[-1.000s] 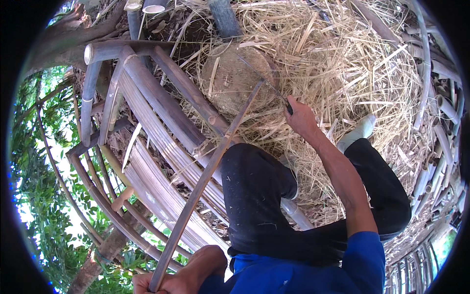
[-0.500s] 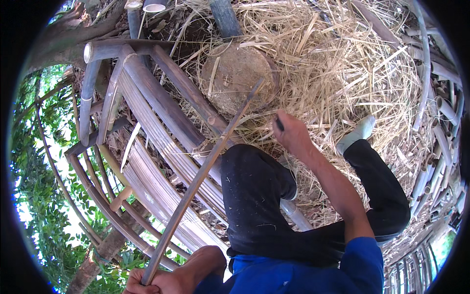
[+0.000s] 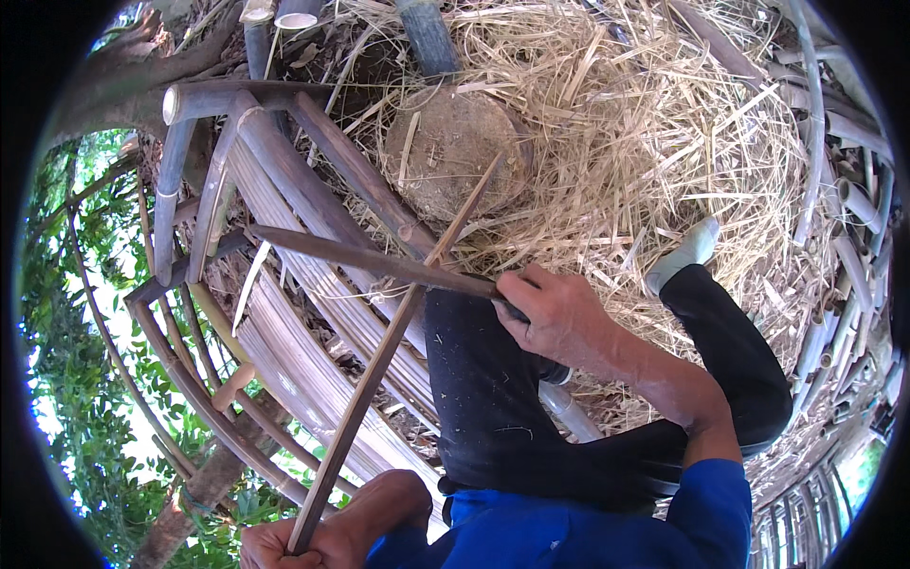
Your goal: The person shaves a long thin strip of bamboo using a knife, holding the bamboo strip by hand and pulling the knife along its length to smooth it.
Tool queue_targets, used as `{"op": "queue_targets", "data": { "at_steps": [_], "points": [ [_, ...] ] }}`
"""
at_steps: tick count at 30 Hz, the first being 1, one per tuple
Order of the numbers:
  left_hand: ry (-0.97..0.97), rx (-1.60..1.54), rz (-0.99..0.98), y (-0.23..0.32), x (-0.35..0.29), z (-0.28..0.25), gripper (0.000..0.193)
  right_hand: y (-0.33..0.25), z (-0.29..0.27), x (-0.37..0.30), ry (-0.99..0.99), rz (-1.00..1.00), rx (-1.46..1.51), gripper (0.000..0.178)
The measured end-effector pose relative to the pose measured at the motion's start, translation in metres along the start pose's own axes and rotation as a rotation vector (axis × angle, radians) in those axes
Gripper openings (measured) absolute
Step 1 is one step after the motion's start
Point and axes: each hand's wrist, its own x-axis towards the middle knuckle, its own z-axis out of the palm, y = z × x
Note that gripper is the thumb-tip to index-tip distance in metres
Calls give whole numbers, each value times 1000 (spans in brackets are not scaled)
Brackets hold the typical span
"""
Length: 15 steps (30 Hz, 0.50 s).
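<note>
Blue shirt: here at the bottom edge, right of centre, the person's blue shirt (image 3: 569, 531) sits closest to us.
Left hand: down in the lower left, the left hand (image 3: 308, 545) is closed, fingers wrapped round the low end of a brown strip.
Brown strip: and what a length it is, the brown strip (image 3: 379, 370) running up on a slant from the lower left to above the centre, its thin tip over the stump; whether it touches the wood, I cannot tell.
Right hand: just right of centre, the right hand (image 3: 555, 313) is gripping a dark handle, knuckles up.
Long knife: out of that fist goes the long knife (image 3: 351, 254), blade pointing left and slightly up, crossing over the strip near the middle of the frame; contact between the two is hard to judge.
Black trousers: a bent knee in black trousers (image 3: 483, 379) fills the centre, right under the blade's handle end.
Foot: over at centre right, a pale-covered foot (image 3: 697, 245) rests among the straw.
Bamboo bench: slats sweep through the left of the frame, the bamboo bench (image 3: 299, 379) lying behind the strip.
Stump: top centre, the round stump (image 3: 445, 142), a pale sliver on its face.
Straw: loose straw (image 3: 645, 171) spreads across the upper right.
Foliage: green foliage (image 3: 85, 379) glows at far left.
</note>
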Motion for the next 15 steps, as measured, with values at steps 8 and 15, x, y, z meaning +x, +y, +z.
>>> {"op": "queue_targets", "data": {
  "at_steps": [8,15],
  "points": [
    [14,-10,-43,1,-2,3,45,146,33,6,-65,433,-99,24],
    [-77,168,-336,41,52,-29,43,166,44,0,4,479,-147,25]
  ]
}}
